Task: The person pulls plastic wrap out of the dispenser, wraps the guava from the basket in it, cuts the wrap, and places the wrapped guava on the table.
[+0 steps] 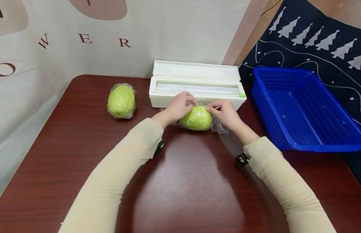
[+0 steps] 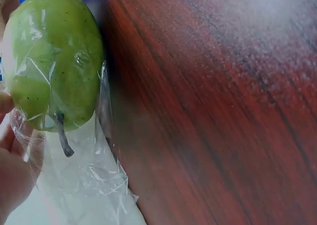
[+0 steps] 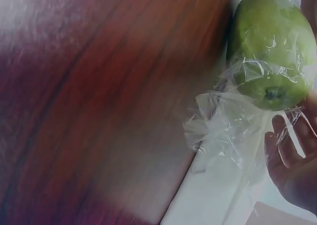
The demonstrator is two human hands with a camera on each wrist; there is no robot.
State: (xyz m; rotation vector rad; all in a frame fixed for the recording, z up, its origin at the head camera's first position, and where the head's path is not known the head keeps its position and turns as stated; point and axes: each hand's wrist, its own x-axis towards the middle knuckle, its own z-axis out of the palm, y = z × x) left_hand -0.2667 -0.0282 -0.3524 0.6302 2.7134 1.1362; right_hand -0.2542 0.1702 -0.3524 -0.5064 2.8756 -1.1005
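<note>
A green pear (image 1: pixel 195 120) lies on the table against the front of the white box, covered in clear plastic wrap (image 1: pixel 220 126). My left hand (image 1: pixel 180 106) pinches the wrap at the pear's upper left. On the other side, my right hand (image 1: pixel 225 112) pinches it near the upper right. The left wrist view shows the pear's dark stem (image 2: pixel 63 136) beside a loose end of film (image 2: pixel 106 178). In the right wrist view, crumpled film (image 3: pixel 218 128) sticks out past the other end. Fingertips behind the pear are partly hidden.
A second wrapped pear (image 1: pixel 121 101) sits at the back left of the table. The white wrap dispenser box (image 1: pixel 195 100) stands behind my hands with its lid (image 1: pixel 196 69) raised. A blue plastic basket (image 1: pixel 288 129) is on the right.
</note>
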